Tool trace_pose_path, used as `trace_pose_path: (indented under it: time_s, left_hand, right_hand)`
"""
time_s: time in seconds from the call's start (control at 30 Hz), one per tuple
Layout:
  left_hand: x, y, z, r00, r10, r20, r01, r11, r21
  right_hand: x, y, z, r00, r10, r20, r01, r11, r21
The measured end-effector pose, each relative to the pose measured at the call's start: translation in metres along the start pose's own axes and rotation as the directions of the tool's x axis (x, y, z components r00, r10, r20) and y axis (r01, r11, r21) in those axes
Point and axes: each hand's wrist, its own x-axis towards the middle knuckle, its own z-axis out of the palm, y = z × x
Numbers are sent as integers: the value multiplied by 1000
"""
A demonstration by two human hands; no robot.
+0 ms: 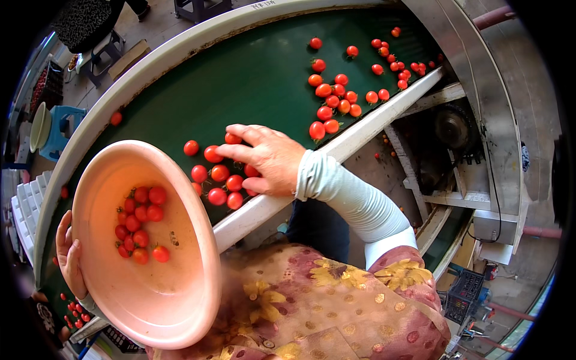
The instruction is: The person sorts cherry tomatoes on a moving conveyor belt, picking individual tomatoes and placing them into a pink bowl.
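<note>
My left hand (pixel 71 258) grips the outer rim of a pink plastic basin (pixel 180 288), which is tilted over the belt at the left. A cluster of small red tomatoes (pixel 140 213) lies inside the basin. My right hand (pixel 272 157), its fingers spread, reaches over the near rail onto the green conveyor belt (pixel 252 76). Beneath and around its fingertips sit several loose cherry tomatoes (pixel 220 173), just right of the basin's rim. Some of these are partly hidden by the fingers, which seem to touch the nearest ones.
More tomatoes (pixel 333 101) are scattered along the belt to the right. A pale rail (pixel 382 117) edges the belt's near side, with exposed machinery (pixel 450 130) beyond it. At the left stand a blue stool (pixel 60 130) and a dark crate (pixel 47 85). Another person (pixel 87 22) is at top left.
</note>
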Motion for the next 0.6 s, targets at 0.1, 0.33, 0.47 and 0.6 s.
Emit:
trace_pose_path:
  time_s: [0.1, 0.33, 0.47, 0.6]
  left_hand:
    - [1, 0, 3, 1000, -2, 3, 2, 1000, 11]
    - [3, 0, 6, 1000, 2, -6, -2, 1000, 27]
    - [5, 1, 8, 1000, 8, 3, -8, 999, 38]
    - [1, 7, 15, 1000, 9, -17, -8, 998, 61]
  right_hand:
    - [-14, 17, -13, 995, 96, -13, -94, 991, 98]
    - [-58, 64, -68, 920, 257, -295, -258, 965, 39]
    - [-85, 97, -97, 839, 428, -335, -477, 876, -76]
    - [-89, 119, -93, 806, 535, -252, -576, 807, -129]
